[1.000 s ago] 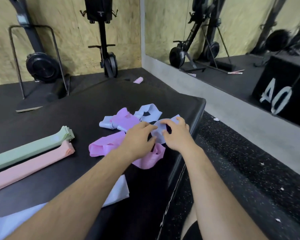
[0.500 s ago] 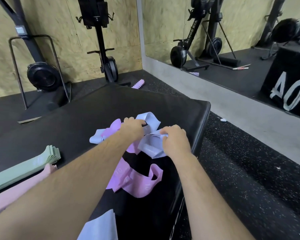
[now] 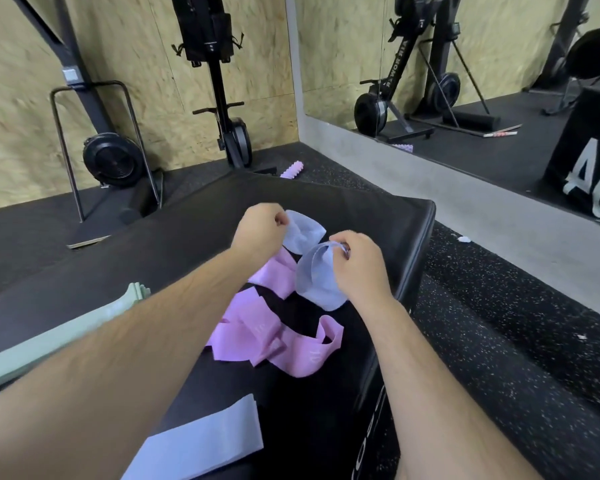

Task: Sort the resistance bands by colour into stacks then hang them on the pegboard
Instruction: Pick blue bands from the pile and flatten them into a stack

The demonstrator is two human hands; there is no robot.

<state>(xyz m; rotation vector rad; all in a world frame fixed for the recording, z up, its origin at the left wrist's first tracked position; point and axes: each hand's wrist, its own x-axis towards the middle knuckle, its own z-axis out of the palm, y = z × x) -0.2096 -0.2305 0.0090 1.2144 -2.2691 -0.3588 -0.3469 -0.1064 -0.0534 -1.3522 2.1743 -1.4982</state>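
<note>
Blue stretchy band (image 3: 310, 271): you have it pinched at both ends and lifted just above the top of the black padded box (image 3: 378, 220). Your left hand (image 3: 260, 230) is closed, thumb and curled fingers nipping the far end, which fans out in a flat fold. Your right hand (image 3: 357, 268) is curled too, fingertips gripping the near part, which hangs as an open, twisted loop.

Just below your hands, a loose tangle of lilac bands (image 3: 274, 334) lies on the box top. Small pale marks are printed on them, too small to read. To your left, the green stack (image 3: 137, 296) lies flat and partly behind your left forearm. Nearer you, the blue stack (image 3: 205, 441) lies flat on the box. Pale lettering runs down the box's near side, cut off and unreadable.

On the speckled floor beyond the box lies a ridged lilac roller (image 3: 291, 169). A black rower (image 3: 219, 81) stands upright against the chipboard wall. In the mirror (image 3: 520, 46) to your right, its reflection carries reversed lettering that reads as "AIR ROWER", and a reflected black box (image 3: 589, 181) shows large pale characters, a 4 and part of another.
</note>
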